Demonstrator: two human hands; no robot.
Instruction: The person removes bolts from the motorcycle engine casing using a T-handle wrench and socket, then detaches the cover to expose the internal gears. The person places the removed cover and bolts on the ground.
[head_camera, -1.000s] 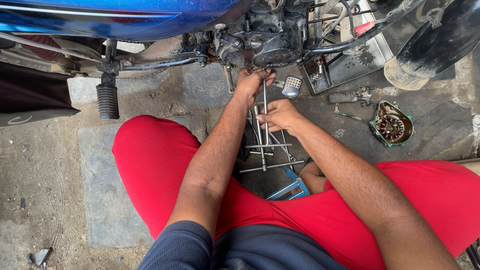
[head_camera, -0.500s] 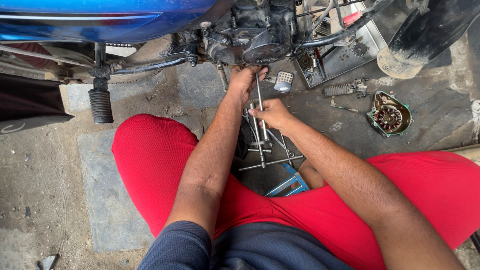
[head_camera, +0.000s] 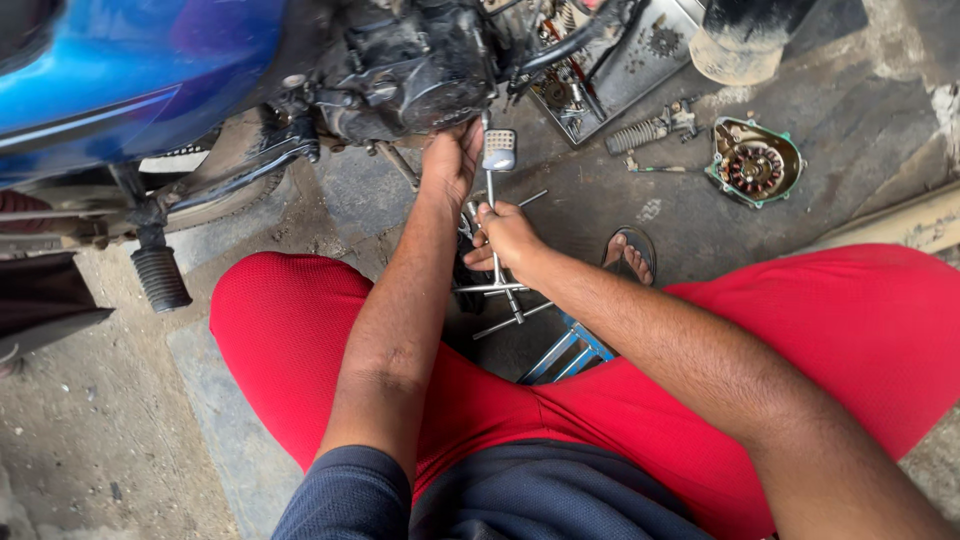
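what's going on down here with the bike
A person in red trousers sits on the ground beside a blue motorbike. Their left hand presses against the underside of the engine, while the right hand grips a long metal T-handle wrench pointed up at it. A removed engine cover and a spring lie on the floor nearby.

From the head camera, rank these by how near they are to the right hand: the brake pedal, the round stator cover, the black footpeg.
1. Brake pedal, just above the right hand, beside the engine.
2. Stator cover, on the ground up and to the right.
3. Footpeg, far left under the blue tank.
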